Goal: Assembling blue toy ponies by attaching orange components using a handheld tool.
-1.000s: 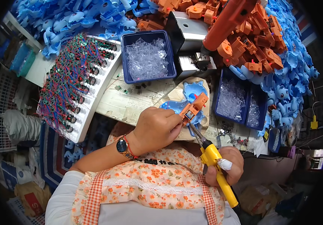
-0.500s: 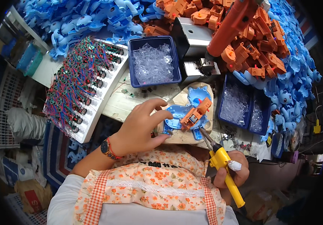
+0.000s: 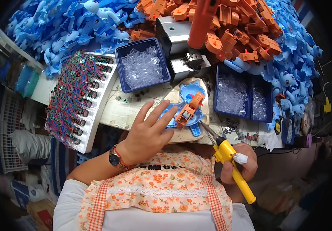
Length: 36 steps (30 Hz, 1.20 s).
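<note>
My right hand (image 3: 247, 165) grips a yellow soldering iron (image 3: 223, 151) with a white wrapped bit on its side. The iron's metal tip points at the lower right edge of a blue plastic toy shell (image 3: 192, 91). An orange plastic box-like part (image 3: 189, 111) lies slantwise in the shell, with a small metallic piece in it. Fingers extended and apart, my left hand (image 3: 150, 129) is over the left side of the shell and hides part of it. Whether its fingertips touch the shell I cannot tell. Under the shell is a beige worn block (image 3: 177, 134).
White foam tray (image 3: 103, 98) with wired circuit boards at left. Dark blue bins (image 3: 167, 75) (image 3: 233, 114) hold clear plastic pieces. Behind are heaps of blue shells (image 3: 66, 38) and orange parts (image 3: 247, 34), a metal fixture (image 3: 177, 32) and an upright orange-red tool (image 3: 201, 27).
My left hand's fingers have straightened from a curved, wide pose and now cover more of the shell's left side. The soldering iron stays near the shell. The whole view has shifted slightly.
</note>
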Each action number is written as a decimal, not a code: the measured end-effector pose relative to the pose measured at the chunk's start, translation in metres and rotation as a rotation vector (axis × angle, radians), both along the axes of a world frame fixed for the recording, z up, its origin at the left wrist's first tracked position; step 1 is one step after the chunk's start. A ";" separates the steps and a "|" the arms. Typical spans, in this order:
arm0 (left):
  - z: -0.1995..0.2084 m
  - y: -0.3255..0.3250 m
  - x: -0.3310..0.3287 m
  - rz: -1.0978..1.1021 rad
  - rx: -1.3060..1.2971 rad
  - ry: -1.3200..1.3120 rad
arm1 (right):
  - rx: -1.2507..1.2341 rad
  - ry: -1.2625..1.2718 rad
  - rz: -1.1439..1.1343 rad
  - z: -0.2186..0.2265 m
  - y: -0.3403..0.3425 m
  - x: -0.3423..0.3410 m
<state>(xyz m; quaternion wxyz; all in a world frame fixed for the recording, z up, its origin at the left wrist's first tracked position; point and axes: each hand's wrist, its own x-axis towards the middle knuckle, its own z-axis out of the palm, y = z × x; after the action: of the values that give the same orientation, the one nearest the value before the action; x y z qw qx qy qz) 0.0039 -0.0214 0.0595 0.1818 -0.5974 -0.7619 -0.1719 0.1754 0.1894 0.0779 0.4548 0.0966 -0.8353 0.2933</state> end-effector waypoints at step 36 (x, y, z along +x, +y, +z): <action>-0.015 0.017 -0.020 0.031 0.351 -0.554 | -0.109 -0.125 0.122 0.003 -0.009 -0.029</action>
<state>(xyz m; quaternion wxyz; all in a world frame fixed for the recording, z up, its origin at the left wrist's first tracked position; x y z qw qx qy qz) -0.0164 -0.0047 0.0450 0.0705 -0.4757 -0.7503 -0.4537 0.1460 0.1801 0.0806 0.3879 0.1040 -0.8374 0.3708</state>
